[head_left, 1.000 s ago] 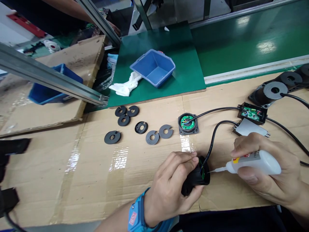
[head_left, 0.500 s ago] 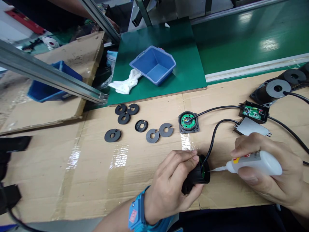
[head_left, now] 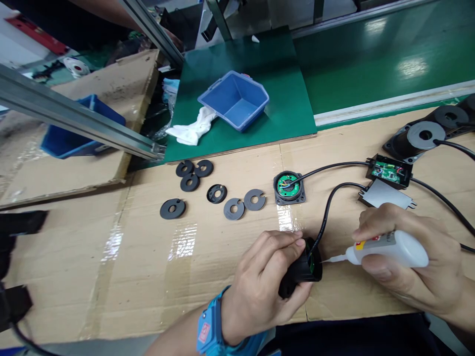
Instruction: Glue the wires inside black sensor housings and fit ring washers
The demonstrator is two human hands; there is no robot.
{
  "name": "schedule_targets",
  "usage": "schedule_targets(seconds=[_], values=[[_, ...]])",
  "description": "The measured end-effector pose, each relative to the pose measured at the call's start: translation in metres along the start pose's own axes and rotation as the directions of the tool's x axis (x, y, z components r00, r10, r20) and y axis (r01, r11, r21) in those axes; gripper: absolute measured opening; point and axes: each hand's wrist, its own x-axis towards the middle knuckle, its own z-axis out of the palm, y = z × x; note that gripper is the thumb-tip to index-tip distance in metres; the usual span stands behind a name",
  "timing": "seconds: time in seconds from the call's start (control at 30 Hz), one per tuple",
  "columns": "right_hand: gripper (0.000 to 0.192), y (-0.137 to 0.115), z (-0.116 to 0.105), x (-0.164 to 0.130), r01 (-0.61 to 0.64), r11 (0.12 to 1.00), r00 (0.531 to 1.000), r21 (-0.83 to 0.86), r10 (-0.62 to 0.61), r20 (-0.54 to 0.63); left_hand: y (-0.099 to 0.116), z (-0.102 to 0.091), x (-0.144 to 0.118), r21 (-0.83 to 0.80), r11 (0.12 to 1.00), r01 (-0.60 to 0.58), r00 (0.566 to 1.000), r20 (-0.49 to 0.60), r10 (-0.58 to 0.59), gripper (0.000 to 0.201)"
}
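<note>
My left hand (head_left: 265, 282), with a blue strap on its wrist, is closed around a black cylindrical housing (head_left: 302, 271) tilted on its side. Its open end faces right and shows a bit of green circuit board; a black cable (head_left: 327, 212) runs out of it. In my right hand (head_left: 419, 267) is a white glue bottle (head_left: 393, 249), lying nearly level, its thin nozzle tip at the rim of the housing's open end. I cannot tell whether the tip touches. Beyond my hands sits a square-flanged black housing (head_left: 288, 188) with a round green board and coloured wires.
Several black slotted discs (head_left: 172, 208) lie on the cardboard sheet (head_left: 141, 277). At right are an opened box with a circuit board (head_left: 390, 170), a silver-lidded box (head_left: 386, 194) and black cylinders (head_left: 419, 138). Behind stand a blue bin (head_left: 237, 101) and a white glove (head_left: 193, 129).
The glue bottle and my right hand have shifted very slightly left, the nozzle staying at the housing's open end. My left hand holds the housing as before.
</note>
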Motion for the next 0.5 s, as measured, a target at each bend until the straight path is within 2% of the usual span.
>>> schedule_targets(seconds=[0.5], values=[[0.033, 0.0027, 0.0009, -0.0001, 0.054, 0.992, 0.998, -0.113, -0.057, -0.026, 0.0021, -0.0011, -0.0001, -0.127, 0.983, 0.13, 0.991, 0.061, -0.123, 0.049]])
